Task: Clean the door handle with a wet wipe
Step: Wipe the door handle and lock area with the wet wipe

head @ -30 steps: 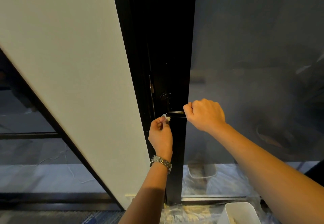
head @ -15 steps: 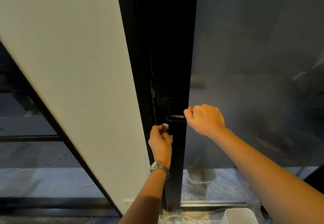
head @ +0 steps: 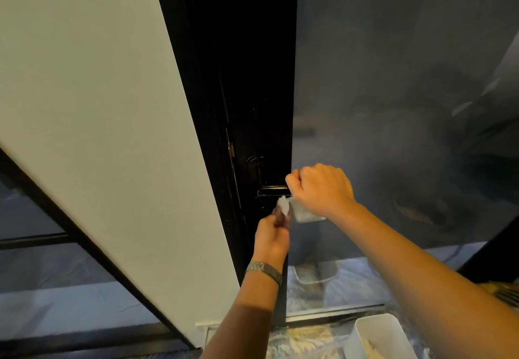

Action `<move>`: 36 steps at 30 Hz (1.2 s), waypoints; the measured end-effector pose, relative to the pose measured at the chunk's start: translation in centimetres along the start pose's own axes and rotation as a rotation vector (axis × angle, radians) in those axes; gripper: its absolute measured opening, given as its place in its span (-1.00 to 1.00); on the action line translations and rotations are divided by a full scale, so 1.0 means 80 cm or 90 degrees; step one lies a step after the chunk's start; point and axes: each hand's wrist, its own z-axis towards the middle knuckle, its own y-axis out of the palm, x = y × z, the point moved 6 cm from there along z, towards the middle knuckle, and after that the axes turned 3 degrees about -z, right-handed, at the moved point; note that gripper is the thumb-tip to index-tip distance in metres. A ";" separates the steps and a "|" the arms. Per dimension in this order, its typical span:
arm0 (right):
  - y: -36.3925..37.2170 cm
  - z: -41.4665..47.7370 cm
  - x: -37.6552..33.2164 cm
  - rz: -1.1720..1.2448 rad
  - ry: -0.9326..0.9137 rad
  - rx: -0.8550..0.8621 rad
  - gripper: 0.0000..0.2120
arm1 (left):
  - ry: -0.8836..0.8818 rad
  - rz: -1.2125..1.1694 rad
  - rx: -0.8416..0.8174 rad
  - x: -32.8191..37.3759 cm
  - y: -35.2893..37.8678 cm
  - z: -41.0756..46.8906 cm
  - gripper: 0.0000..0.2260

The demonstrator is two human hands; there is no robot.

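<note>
- Currently, head view: wiping step in hand. The left hand (head: 272,239) pinches the wet wipe (head: 283,207) just beneath the door handle (head: 273,190); the right hand (head: 323,190) is clenched round the handle's free end.
- Next move, by judgement: press the wipe onto the handle and stroke along it.
- Count: one handle, one wipe, two hands.

Door handle (head: 273,190) was black, same as the door frame (head: 252,77), no pattern on either. Wet wipe (head: 283,207) was white. Wall panel (head: 98,106) was plain off-white. Glass pane (head: 393,77) was dark smoky grey-blue. Wristwatch (head: 264,270) was silver, link-pattern band. Bin (head: 376,336) was white. Floor covering (head: 70,311) was dull blue-grey.
</note>
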 end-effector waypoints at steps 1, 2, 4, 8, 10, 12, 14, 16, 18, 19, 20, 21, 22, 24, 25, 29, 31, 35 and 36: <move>0.000 0.000 0.000 -0.001 0.004 -0.004 -0.50 | -0.001 -0.006 0.005 -0.004 0.006 -0.001 -0.80; 0.001 0.000 0.000 0.000 0.007 -0.007 -0.51 | 0.006 -0.003 0.014 -0.006 0.010 -0.002 -0.82; 0.000 -0.001 0.000 0.007 0.002 -0.011 -0.50 | 0.030 -0.002 0.034 -0.012 0.009 -0.001 -0.88; 0.002 -0.001 0.000 0.019 -0.028 -0.028 -0.48 | 0.083 -0.062 0.111 -0.006 -0.019 0.002 -0.86; 0.003 -0.001 0.001 0.028 -0.041 -0.035 -0.48 | 0.126 -0.060 0.112 0.010 -0.029 0.002 -0.72; 0.003 0.001 0.001 0.031 -0.048 -0.039 -0.48 | 0.145 -0.024 0.086 0.022 -0.028 -0.002 -0.68; 0.002 0.001 0.001 0.032 -0.050 -0.044 -0.49 | 0.154 0.050 0.062 0.029 -0.024 -0.011 -0.71; 0.002 0.001 0.000 0.030 -0.054 -0.051 -0.51 | 0.207 0.165 0.047 0.041 -0.022 -0.021 -0.73; 0.001 0.001 -0.001 0.035 -0.060 -0.056 -0.51 | 0.296 0.307 0.021 0.059 -0.016 -0.029 -0.74; 0.001 0.002 0.000 0.039 -0.062 -0.056 -0.51 | 0.337 0.401 0.012 0.068 -0.009 -0.032 -0.72; 0.001 0.002 0.000 0.041 -0.064 -0.057 -0.52 | 0.365 0.504 0.005 0.075 0.000 -0.035 -0.70; 0.001 0.003 0.000 0.041 -0.067 -0.059 -0.52 | 0.384 0.611 0.003 0.079 0.009 -0.038 -0.70; 0.002 0.003 -0.001 0.041 -0.068 -0.062 -0.53 | 0.398 0.715 -0.001 0.083 0.020 -0.042 -0.71; 0.002 0.002 -0.001 0.038 -0.070 -0.063 -0.52 | 0.417 0.892 -0.013 0.085 0.039 -0.050 -0.78; 0.002 0.001 -0.001 0.038 -0.071 -0.062 -0.51 | 0.431 0.943 -0.018 0.088 0.046 -0.053 -0.80; -0.002 -0.003 -0.003 0.025 -0.109 -0.059 -0.51 | 0.479 0.827 0.001 0.100 0.055 -0.055 -0.78; -0.004 -0.009 -0.003 0.020 -0.145 -0.050 -0.54 | 0.422 0.596 0.058 0.095 0.046 -0.053 -0.76; -0.007 -0.025 0.002 0.035 -0.207 0.012 -0.66 | 0.400 0.297 0.148 0.085 0.037 -0.051 -0.82; -0.008 -0.028 0.004 0.034 -0.220 0.027 -0.67 | 0.423 0.270 0.169 0.087 0.037 -0.056 -0.82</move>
